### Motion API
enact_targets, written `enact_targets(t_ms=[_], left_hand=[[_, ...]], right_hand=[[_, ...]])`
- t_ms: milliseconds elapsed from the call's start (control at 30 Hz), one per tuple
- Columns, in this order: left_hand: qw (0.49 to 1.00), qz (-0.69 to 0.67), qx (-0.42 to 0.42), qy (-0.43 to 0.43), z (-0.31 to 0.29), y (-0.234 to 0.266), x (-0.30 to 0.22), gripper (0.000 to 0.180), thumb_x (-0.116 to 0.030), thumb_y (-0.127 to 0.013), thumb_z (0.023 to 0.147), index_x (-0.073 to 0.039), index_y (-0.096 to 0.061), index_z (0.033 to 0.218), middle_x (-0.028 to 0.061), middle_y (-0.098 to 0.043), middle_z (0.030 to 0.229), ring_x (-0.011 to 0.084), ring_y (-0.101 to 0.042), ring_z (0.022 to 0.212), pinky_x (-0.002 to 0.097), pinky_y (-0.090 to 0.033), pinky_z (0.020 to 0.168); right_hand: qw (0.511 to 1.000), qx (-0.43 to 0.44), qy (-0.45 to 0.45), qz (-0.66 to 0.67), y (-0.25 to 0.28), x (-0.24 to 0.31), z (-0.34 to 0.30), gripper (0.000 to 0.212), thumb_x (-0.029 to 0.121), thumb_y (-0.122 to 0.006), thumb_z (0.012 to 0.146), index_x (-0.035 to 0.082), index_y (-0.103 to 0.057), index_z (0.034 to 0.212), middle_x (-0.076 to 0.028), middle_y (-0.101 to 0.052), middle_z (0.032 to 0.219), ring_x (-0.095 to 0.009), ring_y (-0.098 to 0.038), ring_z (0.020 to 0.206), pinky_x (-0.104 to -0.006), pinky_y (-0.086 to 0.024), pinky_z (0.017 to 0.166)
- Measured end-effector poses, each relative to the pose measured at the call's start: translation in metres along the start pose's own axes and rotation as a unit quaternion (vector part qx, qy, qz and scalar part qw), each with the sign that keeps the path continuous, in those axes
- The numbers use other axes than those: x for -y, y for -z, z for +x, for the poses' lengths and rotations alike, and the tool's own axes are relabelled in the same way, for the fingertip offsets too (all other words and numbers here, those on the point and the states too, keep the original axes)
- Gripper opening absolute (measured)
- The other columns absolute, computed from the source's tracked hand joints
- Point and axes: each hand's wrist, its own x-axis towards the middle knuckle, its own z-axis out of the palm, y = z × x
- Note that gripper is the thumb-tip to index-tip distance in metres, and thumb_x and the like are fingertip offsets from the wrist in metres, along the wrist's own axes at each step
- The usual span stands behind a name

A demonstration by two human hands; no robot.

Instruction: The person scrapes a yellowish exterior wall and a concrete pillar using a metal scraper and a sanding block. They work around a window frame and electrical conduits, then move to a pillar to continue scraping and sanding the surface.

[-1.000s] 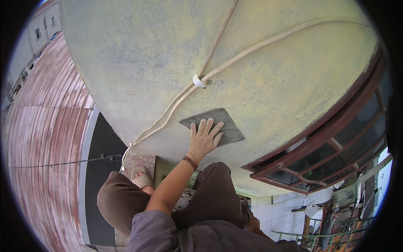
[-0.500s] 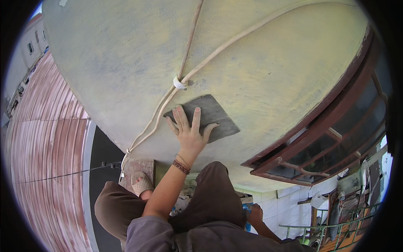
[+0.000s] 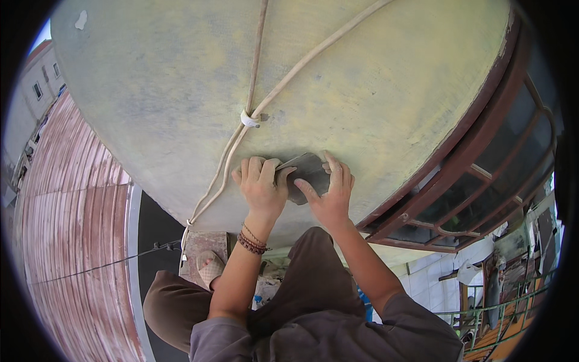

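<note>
Both hands grip a dark grey sheet of sandpaper [image 3: 310, 175] in front of a blotchy yellow-green wall [image 3: 338, 108]. My left hand [image 3: 261, 186], with beaded bracelets at its wrist, pinches the sheet's left edge. At the opposite edge, my right hand [image 3: 335, 196] has its fingers curled behind and its thumb on the near face. The sandpaper is bent or partly folded between them; how far it is folded cannot be told. Two pale cables [image 3: 227, 160] run down the wall just left of my left hand, gathered by a white clip [image 3: 248, 119].
A brown-framed window [image 3: 440, 226] stands out from the wall at right. A rusty corrugated roof [image 3: 78, 223] lies below at left, crossed by a thin wire. My sandalled foot [image 3: 209, 268] rests on a concrete ledge [image 3: 205, 241]. A green railing [image 3: 500, 314] is at lower right.
My right hand has come up from low beside my knee and taken hold of the sandpaper. My left hand, flat on the sheet before, now grips its edge; the sheet is bent.
</note>
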Motion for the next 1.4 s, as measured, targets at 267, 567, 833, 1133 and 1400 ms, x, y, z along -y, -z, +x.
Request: enact_targets(t_ms=[267,567,833,1133,1400], left_hand=[[0.985,-0.128,0.109,-0.046,0.008,0.008,-0.014,0.031,-0.023,-0.076,0.081,-0.008,-0.069,0.107,0.014,-0.062,0.119,0.0361,-0.056,0.114,0.048,-0.04,0.097],[0.977,0.184,0.01,-0.107,-0.097,-0.078,0.068,0.053,-0.051,-0.057,0.094,-0.029,-0.054,0.142,0.0168,-0.029,0.159,0.0414,-0.01,0.151,0.073,0.002,0.113],[0.936,0.171,0.301,0.059,-0.209,-0.066,0.097,0.042,-0.042,-0.056,0.096,-0.03,-0.058,0.136,0.0008,-0.047,0.144,0.0305,-0.041,0.133,0.0669,-0.015,0.114],[0.898,0.115,0.419,-0.065,-0.216,-0.046,0.063,0.061,-0.022,-0.049,0.097,-0.02,-0.032,0.155,-0.0042,-0.029,0.161,0.018,-0.032,0.143,0.0418,-0.026,0.12],[0.877,0.132,0.314,-0.338,-0.117,-0.104,0.006,0.077,-0.012,-0.053,0.089,-0.019,-0.022,0.159,-0.007,-0.02,0.165,0.008,-0.025,0.146,0.0324,-0.032,0.115]], right_hand=[[0.996,-0.035,-0.049,0.065,0.029,-0.052,-0.027,0.043,0.027,-0.088,0.075,0.0,-0.061,0.096,-0.011,-0.052,0.097,-0.026,-0.05,0.083,-0.0351,-0.043,0.075],[0.975,-0.106,-0.195,-0.024,0.095,-0.097,-0.039,0.037,0.024,-0.078,0.088,0.0,-0.053,0.101,-0.008,-0.046,0.106,-0.018,-0.045,0.092,-0.0322,-0.04,0.083],[0.95,-0.126,-0.256,0.125,0.104,-0.098,-0.038,0.032,0.019,-0.072,0.094,-0.001,-0.053,0.111,-0.006,-0.058,0.105,-0.014,-0.055,0.097,-0.0301,-0.044,0.09],[0.94,-0.129,-0.282,0.144,0.133,-0.11,-0.051,0.027,0.012,-0.07,0.094,-0.001,-0.055,0.112,-0.007,-0.062,0.108,-0.012,-0.057,0.097,-0.0261,-0.045,0.088],[0.938,-0.139,-0.287,0.137,0.153,-0.128,-0.065,0.028,0.012,-0.072,0.093,-0.001,-0.057,0.112,-0.006,-0.062,0.109,-0.012,-0.057,0.099,-0.0275,-0.044,0.091]])
